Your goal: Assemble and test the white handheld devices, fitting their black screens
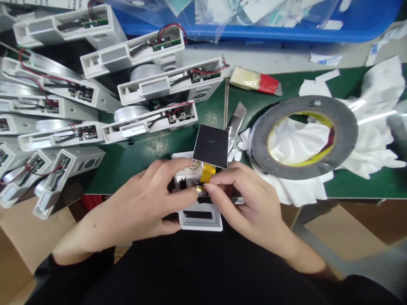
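A white device housing (203, 224) lies open at the bench's front edge, close to my body. My left hand (149, 197) is wrapped round its left side, with thumb and index finger over the inside. A dark, flat display panel (210, 145) stands out past the housing's far end. From it an orange ribbon cable (207, 173) runs down into the housing. My right hand (249, 199) pinches at the cable's lower end with thumb and index finger. The fingertips partly hide the connection there.
Several similar white housings (149, 123) with red and black wires crowd the left. A large tape roll (303, 169) rests on white scraps (375, 123) at right. Beyond my hands lie a bare blade (237, 116) and a red-and-cream wrapped blade (254, 80). A blue tray (286, 34) spans the back.
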Available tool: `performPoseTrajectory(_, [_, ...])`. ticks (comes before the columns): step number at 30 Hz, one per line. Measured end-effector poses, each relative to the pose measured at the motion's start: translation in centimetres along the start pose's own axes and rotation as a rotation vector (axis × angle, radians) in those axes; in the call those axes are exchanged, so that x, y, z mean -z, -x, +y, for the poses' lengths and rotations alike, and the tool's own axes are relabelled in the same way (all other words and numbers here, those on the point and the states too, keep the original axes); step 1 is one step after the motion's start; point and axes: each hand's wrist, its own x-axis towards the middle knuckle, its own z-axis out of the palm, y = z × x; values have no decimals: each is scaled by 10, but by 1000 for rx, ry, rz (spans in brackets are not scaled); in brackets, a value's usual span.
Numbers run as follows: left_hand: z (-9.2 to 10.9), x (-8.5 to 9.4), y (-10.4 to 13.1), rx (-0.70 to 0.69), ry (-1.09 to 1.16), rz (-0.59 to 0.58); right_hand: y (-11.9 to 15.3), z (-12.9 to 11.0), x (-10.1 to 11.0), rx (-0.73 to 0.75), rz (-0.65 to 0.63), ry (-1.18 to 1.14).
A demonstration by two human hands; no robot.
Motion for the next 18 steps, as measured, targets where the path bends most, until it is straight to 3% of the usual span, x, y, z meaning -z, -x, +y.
performPoseTrajectory(9, [-10,-25,13,-65,46,197,2,-2,1,-36,-16,45])
performPoseTrajectory(18, [-13,-25,13,-76,62,197,0,-6,1,14,-13,160])
